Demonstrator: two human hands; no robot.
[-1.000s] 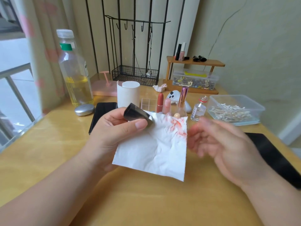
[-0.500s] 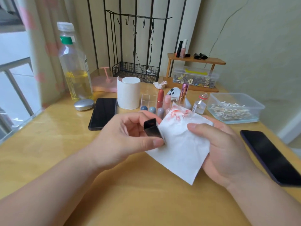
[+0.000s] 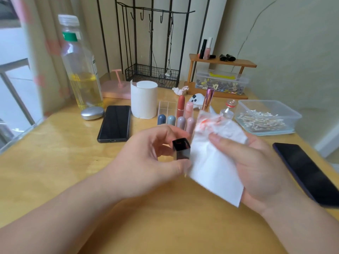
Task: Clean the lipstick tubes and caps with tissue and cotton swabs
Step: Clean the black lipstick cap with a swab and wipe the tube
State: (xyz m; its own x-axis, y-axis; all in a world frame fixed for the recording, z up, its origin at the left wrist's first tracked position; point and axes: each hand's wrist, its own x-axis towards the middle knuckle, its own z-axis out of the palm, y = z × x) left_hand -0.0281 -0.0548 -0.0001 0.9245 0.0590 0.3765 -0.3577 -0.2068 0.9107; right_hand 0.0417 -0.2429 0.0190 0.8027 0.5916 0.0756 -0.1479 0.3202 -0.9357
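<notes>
The left grip pinches the black cap upright, likely so the right grip, clutching stained tissue just beside it, can wipe it.

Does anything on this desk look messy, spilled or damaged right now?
The tissue in the right hand carries red-orange smears near its top edge, expected from wiping. A crumpled wad lies loose by the wooden shelf, and a crack runs up the wall. Nothing looks spilled.
</notes>
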